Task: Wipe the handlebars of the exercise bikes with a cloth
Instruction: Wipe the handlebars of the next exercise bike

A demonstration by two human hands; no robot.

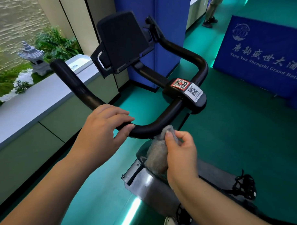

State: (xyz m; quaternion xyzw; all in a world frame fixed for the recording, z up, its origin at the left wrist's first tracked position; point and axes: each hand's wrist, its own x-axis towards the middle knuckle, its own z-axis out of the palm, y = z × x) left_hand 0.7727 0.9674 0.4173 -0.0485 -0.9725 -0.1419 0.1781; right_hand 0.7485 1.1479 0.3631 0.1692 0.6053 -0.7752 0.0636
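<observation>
Right hand (180, 152) pinching grey cloth (157, 154) just below handlebar (149, 127), left hand (105, 126) — fingers relaxed — resting on bar

Smooth, slightly glossy black handlebar (160, 124); fuzzy grey cloth (157, 154); brushed metal bike frame (152, 185); matt green floor (244, 132).

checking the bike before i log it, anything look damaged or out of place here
Nothing stands out. The handlebar looks intact, both QR stickers lie flat on the centre clamp, and the tablet holder sits tilted but whole. The right hand pinches the grey cloth.
</observation>
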